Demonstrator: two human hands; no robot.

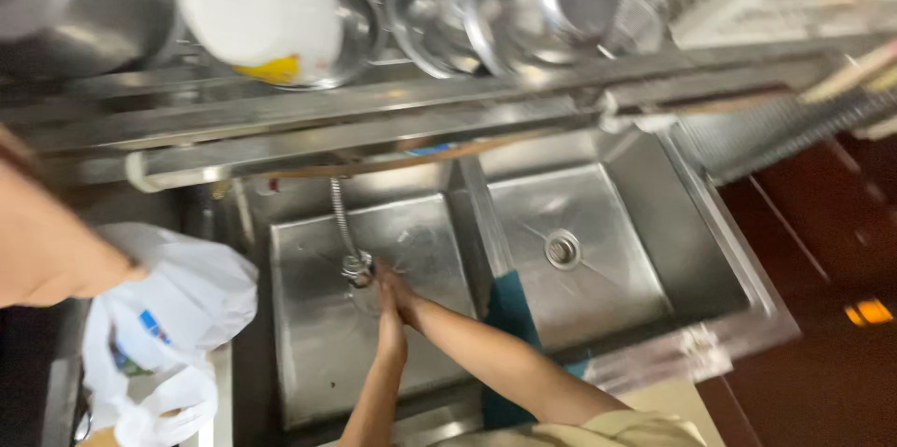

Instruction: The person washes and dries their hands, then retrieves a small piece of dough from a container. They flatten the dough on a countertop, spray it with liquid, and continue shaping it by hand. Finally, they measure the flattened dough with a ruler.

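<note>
Ribbed silver flexible faucet hose (342, 218), long axis hanging down into left basin of steel double sink (612, 302), nozzle pointing down, left hand (390, 314) and right hand (397, 288) pressed together, empty, just beneath the nozzle

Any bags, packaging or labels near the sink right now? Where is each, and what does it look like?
White plastic bag: left of the sink, crumpled, with a small blue and green printed patch.
Second white plastic bag: just below it, bunched, handles looped.
No signs or screens in view.

I see a steel double sink (710, 223); a teal cloth (509, 312) hangs over its divider, basins bare.
</note>
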